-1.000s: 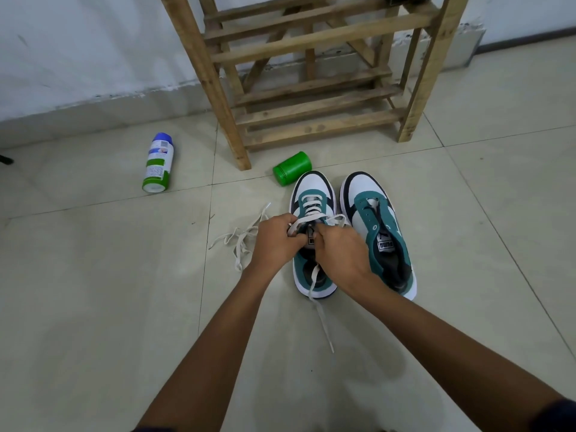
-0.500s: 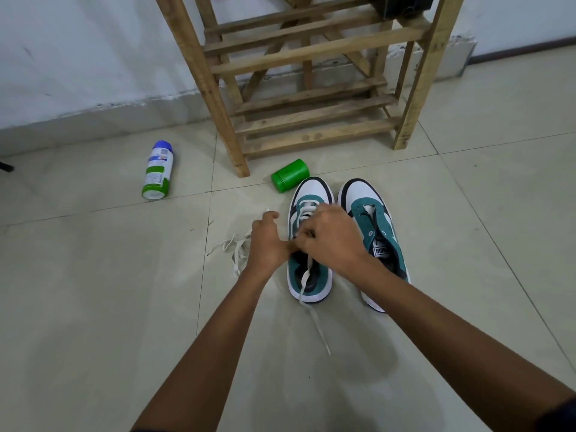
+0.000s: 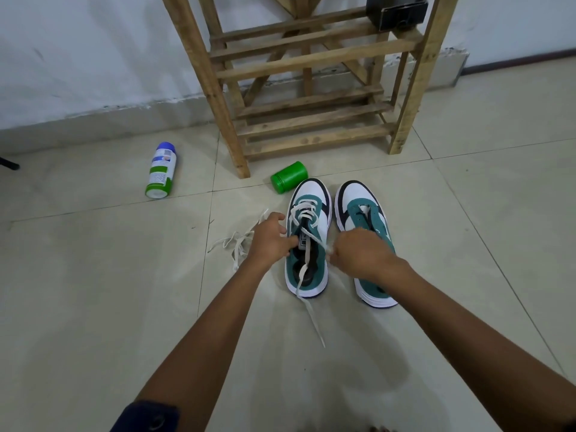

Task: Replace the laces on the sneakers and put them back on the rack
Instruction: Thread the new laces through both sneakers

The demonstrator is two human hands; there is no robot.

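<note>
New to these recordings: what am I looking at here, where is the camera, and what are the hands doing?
There is no machine. One head-worn camera looks down at a person's two bare hands. On the tiled floor two sneakers stand before a wooden rack. The left hand steadies the left sneaker, which is partly laced; the right hand pinches its lace. The right sneaker has no lace. A loose lace, a green jar and a spray can lie nearby.
</note>
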